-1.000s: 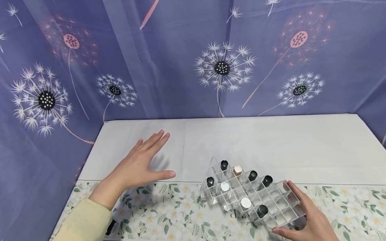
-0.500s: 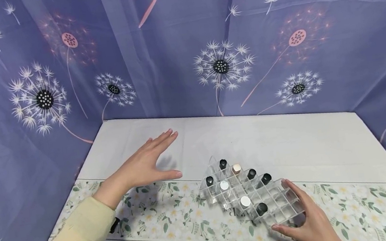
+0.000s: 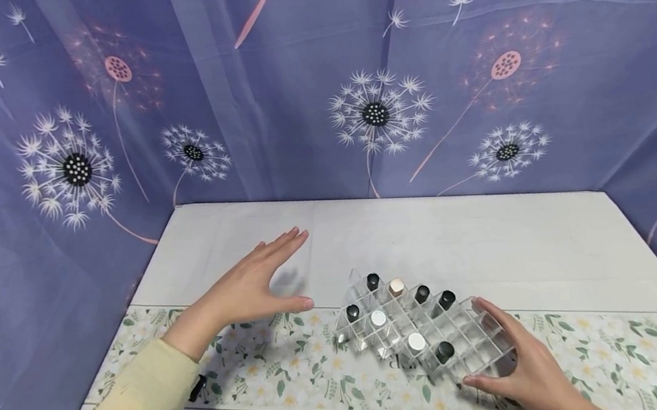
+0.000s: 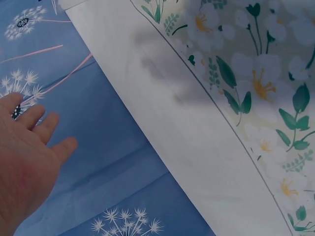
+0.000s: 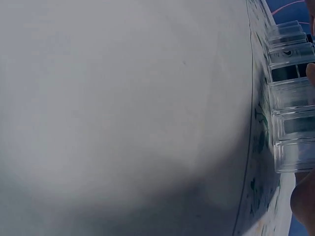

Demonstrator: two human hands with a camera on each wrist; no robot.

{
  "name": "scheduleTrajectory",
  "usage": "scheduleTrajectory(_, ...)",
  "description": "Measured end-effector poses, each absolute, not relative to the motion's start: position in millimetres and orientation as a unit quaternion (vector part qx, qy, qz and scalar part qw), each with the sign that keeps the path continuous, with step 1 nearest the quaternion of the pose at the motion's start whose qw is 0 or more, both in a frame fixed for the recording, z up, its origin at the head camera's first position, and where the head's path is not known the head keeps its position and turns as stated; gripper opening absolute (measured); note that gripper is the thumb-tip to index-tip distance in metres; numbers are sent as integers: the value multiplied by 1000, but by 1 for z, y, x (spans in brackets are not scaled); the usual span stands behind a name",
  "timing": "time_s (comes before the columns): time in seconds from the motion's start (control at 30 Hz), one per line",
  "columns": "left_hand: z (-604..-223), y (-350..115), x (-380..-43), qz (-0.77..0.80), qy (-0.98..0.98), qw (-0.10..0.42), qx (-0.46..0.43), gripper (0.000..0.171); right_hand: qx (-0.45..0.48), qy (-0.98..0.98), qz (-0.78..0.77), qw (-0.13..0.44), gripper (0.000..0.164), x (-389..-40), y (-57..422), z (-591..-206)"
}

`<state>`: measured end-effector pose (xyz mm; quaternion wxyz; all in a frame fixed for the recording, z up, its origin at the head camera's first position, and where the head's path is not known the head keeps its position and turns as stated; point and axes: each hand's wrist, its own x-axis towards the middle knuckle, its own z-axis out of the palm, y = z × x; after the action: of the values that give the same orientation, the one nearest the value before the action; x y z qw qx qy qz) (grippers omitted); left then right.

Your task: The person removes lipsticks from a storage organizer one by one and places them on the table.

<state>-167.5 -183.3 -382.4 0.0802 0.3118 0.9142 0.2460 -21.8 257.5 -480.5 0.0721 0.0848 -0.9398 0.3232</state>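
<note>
Over the desk (image 3: 532, 240), the clear lattice organizer (image 3: 473, 338) is pinched at 1 end by the right hand (image 3: 529, 364). 8 capped tubes (image 3: 422, 294) are already placed; several cells near this hand are unfilled. By the left hand (image 3: 252, 291), fingers extended, nothing is held.

In the head view, our sleeved left forearm (image 3: 121, 409) slants from eight o'clock; we extend our left hand (image 3: 246, 286), fingers (image 3: 288, 248) straight toward two, thumb (image 3: 293, 304) parted toward three. Near four o'clock, our right hand (image 3: 530, 360) grips, thumb opposite fingers.
</note>
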Motion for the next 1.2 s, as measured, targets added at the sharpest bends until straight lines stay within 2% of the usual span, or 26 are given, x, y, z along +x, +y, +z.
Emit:
scheduleTrajectory(0.67,-388,-185,-158,243,917,93,302,112,159,-923,350,24,125,-53,253,-475)
scheduleTrajectory(1.2,-389,-189,-152,245,919,100,291,111,175,-916,361,-9,123,-72,245,-475)
